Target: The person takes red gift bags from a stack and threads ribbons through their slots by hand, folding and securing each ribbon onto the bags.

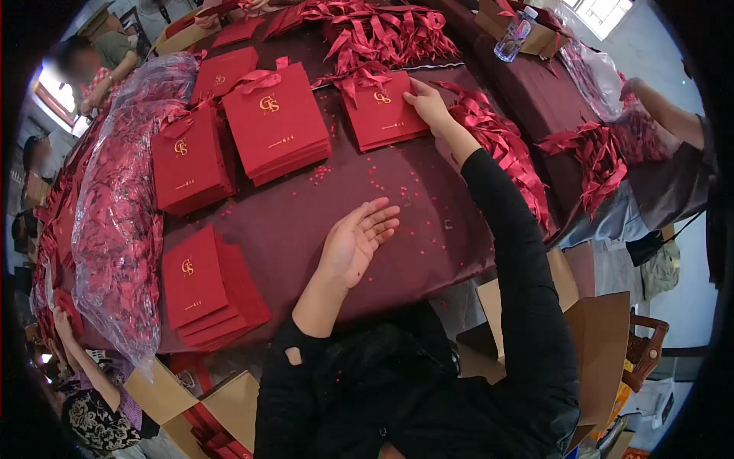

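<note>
My right hand rests at the right edge of a small stack of red bags with gold lettering, its fingers on the top bag. Palm up and fingers spread, my left hand hangs over the dark red tablecloth and holds nothing. To the left stand a taller stack of red bags and another stack. A fanned pile of red bags without visible ribbons lies at the lower left.
Red ribbons lie right of my right arm, more at the back. Clear plastic covers red items at left. Cardboard boxes stand near my body. A water bottle is at the upper right. Other people work around the tables.
</note>
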`<state>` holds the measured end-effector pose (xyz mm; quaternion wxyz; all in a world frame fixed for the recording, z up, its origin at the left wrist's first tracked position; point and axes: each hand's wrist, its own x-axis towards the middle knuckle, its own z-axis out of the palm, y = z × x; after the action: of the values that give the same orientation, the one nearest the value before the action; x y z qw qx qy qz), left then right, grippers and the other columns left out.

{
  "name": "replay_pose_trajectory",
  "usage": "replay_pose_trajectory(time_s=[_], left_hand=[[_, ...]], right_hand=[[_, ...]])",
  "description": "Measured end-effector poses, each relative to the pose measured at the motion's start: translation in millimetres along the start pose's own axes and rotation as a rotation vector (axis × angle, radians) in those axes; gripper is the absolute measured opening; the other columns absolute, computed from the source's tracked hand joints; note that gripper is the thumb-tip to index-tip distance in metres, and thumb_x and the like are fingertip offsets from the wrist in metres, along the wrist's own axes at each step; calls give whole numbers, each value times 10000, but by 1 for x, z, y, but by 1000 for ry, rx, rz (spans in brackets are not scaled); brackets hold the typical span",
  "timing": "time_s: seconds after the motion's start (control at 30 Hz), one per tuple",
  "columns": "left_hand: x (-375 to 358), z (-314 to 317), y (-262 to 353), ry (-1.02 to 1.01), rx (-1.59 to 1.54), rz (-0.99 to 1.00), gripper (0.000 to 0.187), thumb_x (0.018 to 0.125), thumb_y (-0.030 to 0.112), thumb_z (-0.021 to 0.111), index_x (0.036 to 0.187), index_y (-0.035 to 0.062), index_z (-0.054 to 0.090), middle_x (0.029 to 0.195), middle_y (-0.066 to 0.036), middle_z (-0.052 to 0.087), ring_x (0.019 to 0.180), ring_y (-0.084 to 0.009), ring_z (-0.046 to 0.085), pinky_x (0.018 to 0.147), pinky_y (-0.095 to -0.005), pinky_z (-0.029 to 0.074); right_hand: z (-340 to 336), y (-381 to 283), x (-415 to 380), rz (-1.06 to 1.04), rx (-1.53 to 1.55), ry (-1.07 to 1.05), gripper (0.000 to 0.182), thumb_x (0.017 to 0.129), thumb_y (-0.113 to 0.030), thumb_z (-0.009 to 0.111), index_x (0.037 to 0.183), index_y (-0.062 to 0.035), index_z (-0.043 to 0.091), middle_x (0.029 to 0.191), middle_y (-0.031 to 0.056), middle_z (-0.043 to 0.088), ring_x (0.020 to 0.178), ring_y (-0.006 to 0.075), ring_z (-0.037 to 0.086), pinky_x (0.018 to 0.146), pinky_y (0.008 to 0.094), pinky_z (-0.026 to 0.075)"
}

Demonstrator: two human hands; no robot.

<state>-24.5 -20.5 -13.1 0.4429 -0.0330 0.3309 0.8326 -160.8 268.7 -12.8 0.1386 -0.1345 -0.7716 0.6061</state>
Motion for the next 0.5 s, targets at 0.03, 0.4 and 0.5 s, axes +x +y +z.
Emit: replay_pose_trajectory(time_s=[0.03, 0.4, 0.5], left_hand=[[0, 1, 0, 1, -2, 0, 411, 1045, 260, 369, 1322, -31, 458, 1247, -182, 576, 1074, -239, 596, 931, -337, 506], [0, 0, 0, 7, 29, 6, 389, 1042, 243, 379, 1286, -38, 491, 1210, -174, 599, 1042, -226, 605, 919, -329, 509], [0, 0, 0, -8, 27, 16, 388, 1041, 240, 380, 1286, -40, 489, 1207, -174, 600, 1036, -226, 608, 918, -329, 510]], right_hand=[[1, 4, 1, -44, -84, -9, 490, 945, -71, 559, 1416, -17, 440, 1321, 84, 571, 1143, 160, 563, 979, 285, 435], [-9, 17, 15, -128, -59, -73, 498, 941, -56, 562, 1418, 3, 430, 1287, 87, 590, 1133, 148, 559, 972, 267, 432], [-7, 21, 16, -139, -126, -62, 502, 933, -66, 576, 1412, -3, 442, 1270, 92, 601, 1122, 146, 561, 964, 270, 435]])
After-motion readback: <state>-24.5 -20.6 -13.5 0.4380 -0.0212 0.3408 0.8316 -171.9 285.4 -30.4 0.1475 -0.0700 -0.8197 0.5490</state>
